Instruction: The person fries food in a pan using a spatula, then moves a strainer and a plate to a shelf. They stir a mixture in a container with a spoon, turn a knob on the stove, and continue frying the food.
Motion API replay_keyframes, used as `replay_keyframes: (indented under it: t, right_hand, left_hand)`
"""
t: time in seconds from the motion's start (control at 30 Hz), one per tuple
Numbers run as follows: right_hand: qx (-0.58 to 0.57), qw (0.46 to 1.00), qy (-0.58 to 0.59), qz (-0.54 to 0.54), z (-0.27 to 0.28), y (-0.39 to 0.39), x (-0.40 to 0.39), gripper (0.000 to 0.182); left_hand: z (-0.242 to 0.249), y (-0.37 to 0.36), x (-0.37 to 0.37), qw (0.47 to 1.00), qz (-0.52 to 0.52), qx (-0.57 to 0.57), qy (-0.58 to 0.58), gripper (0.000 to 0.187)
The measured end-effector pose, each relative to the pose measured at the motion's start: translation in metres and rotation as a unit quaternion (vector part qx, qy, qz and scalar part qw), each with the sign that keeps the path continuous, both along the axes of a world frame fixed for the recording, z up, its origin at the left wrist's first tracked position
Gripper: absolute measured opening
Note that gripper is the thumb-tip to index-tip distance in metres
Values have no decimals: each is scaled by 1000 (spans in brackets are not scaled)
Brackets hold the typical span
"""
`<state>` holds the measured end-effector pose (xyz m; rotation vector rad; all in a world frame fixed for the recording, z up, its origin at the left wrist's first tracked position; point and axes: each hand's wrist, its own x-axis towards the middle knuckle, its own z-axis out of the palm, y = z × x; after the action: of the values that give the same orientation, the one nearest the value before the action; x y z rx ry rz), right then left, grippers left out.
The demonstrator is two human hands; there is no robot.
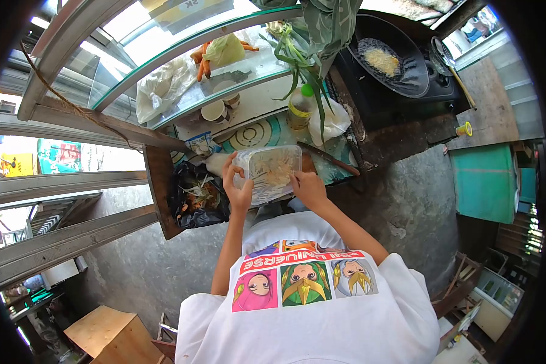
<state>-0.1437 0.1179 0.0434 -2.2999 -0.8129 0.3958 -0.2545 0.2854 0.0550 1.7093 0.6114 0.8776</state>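
A clear plastic tub [256, 159] is tilted in front of me, with pale, whitish batter or flour smeared over its inside and some yellowish bits in it. My left hand [238, 189] grips the tub by its left side, thumb at the near rim. At the tub's right side is my right hand [310, 189], its fingers closed together by the contents; whatever they pinch is hidden. Just left of the tub lies a black plastic bag [194, 197] with vegetable scraps. Behind it stands a bottle with a green cap [301, 104], next to a white plastic bag [330, 123].
At the upper right, a wok [406, 79] with something yellowish frying in oil sits on a stove [370, 103]. A skimmer [458, 73] lies beside it. A glass shelf [224, 91] holds carrots [204, 60] and bags; green onions [297, 54] hang over its edge.
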Motion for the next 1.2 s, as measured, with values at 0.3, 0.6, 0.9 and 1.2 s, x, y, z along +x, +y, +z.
replay_keyframes:
  t: [0.3,0.6,0.9,1.2]
  right_hand:
    - [-7,998,-35,48,23,11,4,24]
    - [10,998,11,58,28,2,10,23]
    - [-18,998,30,49,5,-12,27,25]
    - [-77,992,-7,101,4,-7,13,23]
  left_hand:
    - [-6,6,-4,998,-35,-44,-15,17]
    - [-11,5,-11,997,-49,-56,-33,18]
    - [-15,10,-13,995,-48,-72,-43,19]
    - [-2,3,-3,997,-78,-18,-11,19]
